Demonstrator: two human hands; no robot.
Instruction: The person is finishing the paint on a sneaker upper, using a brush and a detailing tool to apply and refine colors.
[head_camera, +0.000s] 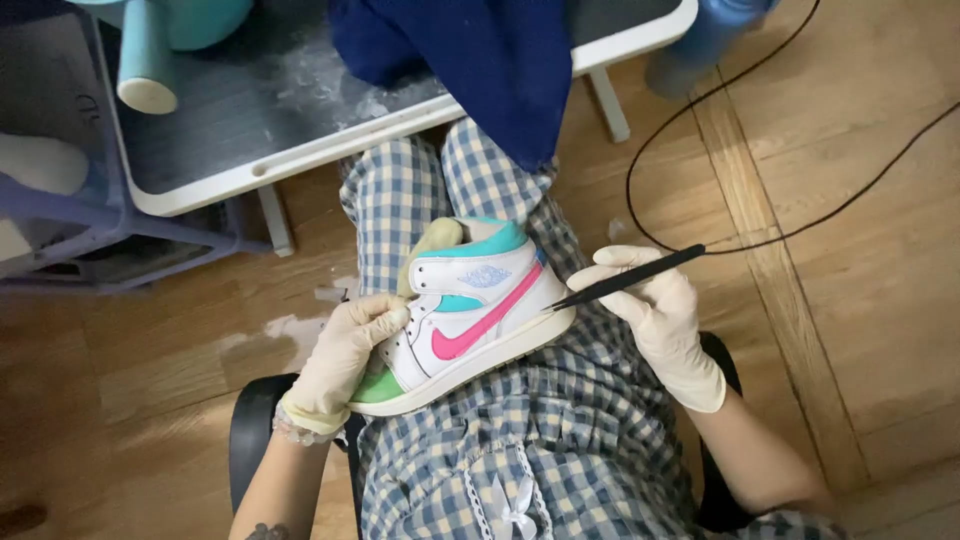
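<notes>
A small white high-top sneaker (478, 315) with a pink side mark, teal collar and green toe rests on my lap, on blue checked cloth. My left hand (345, 355), in a pale latex glove, grips the shoe at its toe and laces. My right hand (660, 315), also gloved, holds a thin black tool (625, 277) whose tip touches the heel side of the shoe, just above the white sole. A yellowish cloth is stuffed into the shoe's opening.
A low grey table (200, 190) with a white rim stands ahead, dusted with white powder. A dark blue cloth (480, 60) hangs over its edge. A teal cylinder (145, 55) lies on it. A black cable (760, 240) loops on the wood floor at right.
</notes>
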